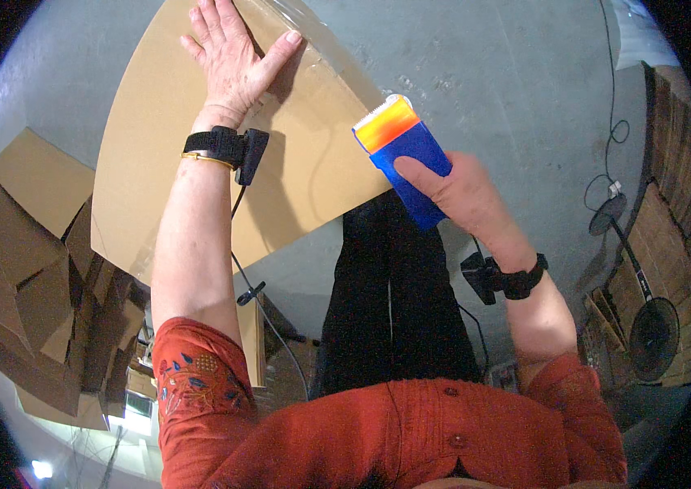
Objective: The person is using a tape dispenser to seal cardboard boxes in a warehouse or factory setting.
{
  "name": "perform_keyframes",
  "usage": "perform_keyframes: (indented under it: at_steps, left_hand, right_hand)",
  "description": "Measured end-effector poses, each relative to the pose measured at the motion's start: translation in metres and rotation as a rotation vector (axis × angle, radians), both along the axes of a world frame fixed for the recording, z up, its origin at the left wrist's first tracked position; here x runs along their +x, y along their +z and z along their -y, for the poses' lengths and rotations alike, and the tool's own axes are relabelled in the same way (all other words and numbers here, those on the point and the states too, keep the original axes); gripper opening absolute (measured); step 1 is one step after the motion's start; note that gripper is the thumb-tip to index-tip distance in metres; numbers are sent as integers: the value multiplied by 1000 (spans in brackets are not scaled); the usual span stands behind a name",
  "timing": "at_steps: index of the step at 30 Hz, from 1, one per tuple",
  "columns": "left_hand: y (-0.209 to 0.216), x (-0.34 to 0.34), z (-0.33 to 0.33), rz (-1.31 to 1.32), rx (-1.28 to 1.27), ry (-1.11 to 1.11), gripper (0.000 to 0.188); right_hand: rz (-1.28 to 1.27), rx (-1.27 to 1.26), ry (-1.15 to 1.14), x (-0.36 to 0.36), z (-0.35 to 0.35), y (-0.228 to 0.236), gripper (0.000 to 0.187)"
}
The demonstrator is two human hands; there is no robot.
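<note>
My left hand (235, 69) lies spread on the brown surface of a large cardboard box (166, 122), its fingers toward the far edge. Clear tape (321, 45) shines along the box's far right edge, beside my left thumb. In my right hand (472, 191) is a blue packing tape dispenser (413, 163) with a yellow-orange plate and a pale toothed edge. It tilts up and to the left, and its toothed end is by the box's right corner. My thumb lies across its near face; the other fingers are hidden behind it.
Folded cardboard sheets (35, 269) lean in a stack at the left. A stand with a round black base (653, 338) is at the right, near brown stacked material (663, 261). A thin black cable (611, 106) runs over the grey floor (508, 73). Wrist-strap cables hang near my legs.
</note>
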State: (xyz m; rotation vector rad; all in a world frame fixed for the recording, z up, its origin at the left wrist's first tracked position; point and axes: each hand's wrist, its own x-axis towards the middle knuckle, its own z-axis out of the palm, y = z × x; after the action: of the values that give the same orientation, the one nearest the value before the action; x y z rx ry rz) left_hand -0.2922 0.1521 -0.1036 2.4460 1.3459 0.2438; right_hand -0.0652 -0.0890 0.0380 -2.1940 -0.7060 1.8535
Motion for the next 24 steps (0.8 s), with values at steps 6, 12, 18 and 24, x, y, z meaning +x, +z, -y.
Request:
perform_keyframes:
  at_steps: [6,12,18,24]
  left_hand:
    - [-2,-5,0,-33,42,-21,134]
    - [-3,-2,0,-21,67,-25,136]
    - [-5,-3,-1,-24,64,-19,137]
    - [-6,-4,-1,-13,42,-27,139]
  right_hand:
    - [-1,-56,47,-2,-4,-7,64]
    - [4,-17,13,-4,-3,-4,64]
    - [25,-17,34,-5,0,-15,66]
    - [1,6,16,-3,6,-17,66]
